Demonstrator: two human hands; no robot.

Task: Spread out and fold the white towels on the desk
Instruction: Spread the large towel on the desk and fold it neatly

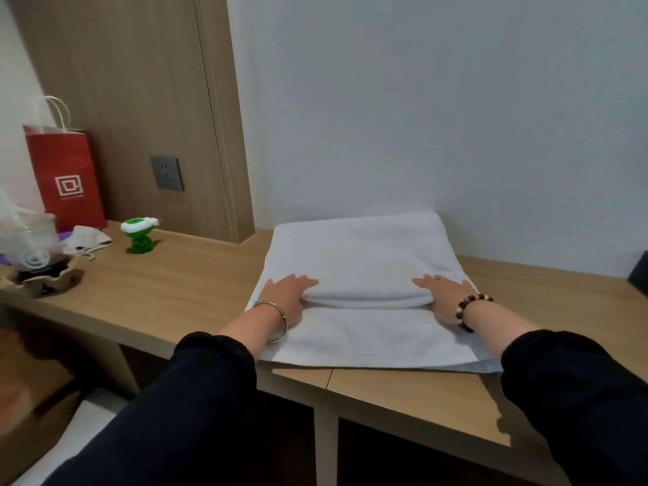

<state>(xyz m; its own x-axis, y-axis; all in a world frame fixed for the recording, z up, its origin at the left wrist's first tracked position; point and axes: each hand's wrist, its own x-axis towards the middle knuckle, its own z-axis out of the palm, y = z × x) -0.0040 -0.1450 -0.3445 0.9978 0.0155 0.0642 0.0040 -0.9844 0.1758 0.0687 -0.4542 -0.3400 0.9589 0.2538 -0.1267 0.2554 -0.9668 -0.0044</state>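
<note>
Left hand [288, 295] and right hand [442, 297] each pinch the white towel [357, 254] at its folded-over edge, fingers flat on top, thumbs tucked under. Towel lies on the wooden desk [182, 285], far end against the wall.

Reaches forward with both arms in black sleeves [196, 398], wrists bare. Holds the left hand [287, 292] and the right hand [443, 296] palm down and well apart, fingers straight over the folded edge of the towel [361, 254], thumbs tucked under it. Wears a metal bangle [277, 320] on the left wrist, beads [466, 310] on the right.
</note>
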